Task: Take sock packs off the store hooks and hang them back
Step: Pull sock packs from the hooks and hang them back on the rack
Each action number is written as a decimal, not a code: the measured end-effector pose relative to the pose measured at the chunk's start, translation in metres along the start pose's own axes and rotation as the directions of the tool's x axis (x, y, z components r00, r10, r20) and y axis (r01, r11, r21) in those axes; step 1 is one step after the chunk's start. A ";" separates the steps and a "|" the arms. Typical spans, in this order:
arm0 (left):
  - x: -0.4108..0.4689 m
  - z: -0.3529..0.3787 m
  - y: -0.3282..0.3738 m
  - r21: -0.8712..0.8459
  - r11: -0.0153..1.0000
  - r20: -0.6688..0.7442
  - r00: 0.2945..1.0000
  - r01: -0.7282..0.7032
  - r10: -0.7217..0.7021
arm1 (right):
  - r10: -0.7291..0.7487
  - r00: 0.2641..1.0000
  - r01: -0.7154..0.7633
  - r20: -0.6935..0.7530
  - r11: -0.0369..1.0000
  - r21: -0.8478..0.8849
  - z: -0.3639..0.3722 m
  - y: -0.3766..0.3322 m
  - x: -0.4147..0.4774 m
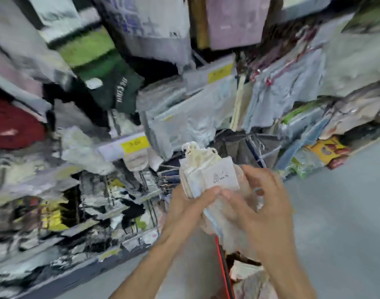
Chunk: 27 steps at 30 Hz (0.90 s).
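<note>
Both hands hold one bundle of pale sock packs (pixel 215 178) in front of the store rack. Its white plastic hangers (pixel 195 152) stick up at the top and a cream card label faces me. My left hand (pixel 184 210) grips the bundle from the left and below, thumb on the card's lower edge. From the right, my right hand (pixel 262 203) closes around the socks, fingers curled over them. The picture is blurred by motion.
A crowded rack (pixel 98 147) of hanging sock and garment packs with yellow price tags (pixel 134 144) fills the left and the back. Metal hooks (pixel 169 180) poke out just left of the bundle. Below my hands sits a red-rimmed basket (pixel 224 266) holding more packs. Grey floor (pixel 336 212) lies to the right.
</note>
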<state>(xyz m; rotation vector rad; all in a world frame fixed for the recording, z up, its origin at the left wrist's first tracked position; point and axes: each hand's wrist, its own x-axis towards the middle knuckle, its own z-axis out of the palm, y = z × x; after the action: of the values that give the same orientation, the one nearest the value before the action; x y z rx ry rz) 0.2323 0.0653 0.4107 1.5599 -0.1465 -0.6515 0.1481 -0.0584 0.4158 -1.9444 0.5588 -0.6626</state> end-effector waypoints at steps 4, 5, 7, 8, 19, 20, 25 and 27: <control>-0.052 -0.057 0.066 -0.054 0.989 0.049 0.989 -0.139 0.142 | -0.045 0.994 0.024 0.104 0.980 0.196 0.011 -0.091 -0.008; -0.065 -0.070 0.076 -0.078 0.985 0.065 0.985 -0.154 0.159 | -0.055 0.990 0.019 0.131 0.965 0.260 0.015 -0.109 -0.014; -0.094 -0.097 0.089 -0.127 0.977 0.066 0.981 -0.171 0.180 | -0.096 0.982 0.035 0.163 0.939 0.342 0.022 -0.141 -0.027; -0.107 -0.111 0.093 -0.150 0.973 0.060 0.980 -0.178 0.189 | -0.118 0.979 0.048 0.167 0.927 0.372 0.026 -0.156 -0.034; -0.184 -0.192 0.116 -0.230 0.940 -0.083 0.967 -0.253 0.240 | -0.177 0.948 0.022 0.263 0.864 0.503 0.057 -0.246 -0.084; -0.187 -0.197 0.117 -0.252 0.931 -0.115 0.964 -0.263 0.241 | -0.179 0.949 0.022 0.260 0.859 0.511 0.059 -0.251 -0.085; -0.194 -0.213 0.130 -0.258 0.907 -0.185 0.939 -0.332 0.291 | -0.246 0.942 0.101 0.230 0.859 0.501 0.067 -0.274 -0.091; -0.191 -0.217 0.138 -0.255 0.903 -0.171 0.936 -0.345 0.309 | -0.271 0.925 0.109 0.267 0.860 0.498 0.071 -0.280 -0.089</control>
<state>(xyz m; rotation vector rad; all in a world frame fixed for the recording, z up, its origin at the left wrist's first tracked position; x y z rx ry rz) 0.2195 0.3287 0.5921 1.2573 -0.2066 -0.2900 0.1571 0.1628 0.6212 -1.5988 -0.0205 -0.5198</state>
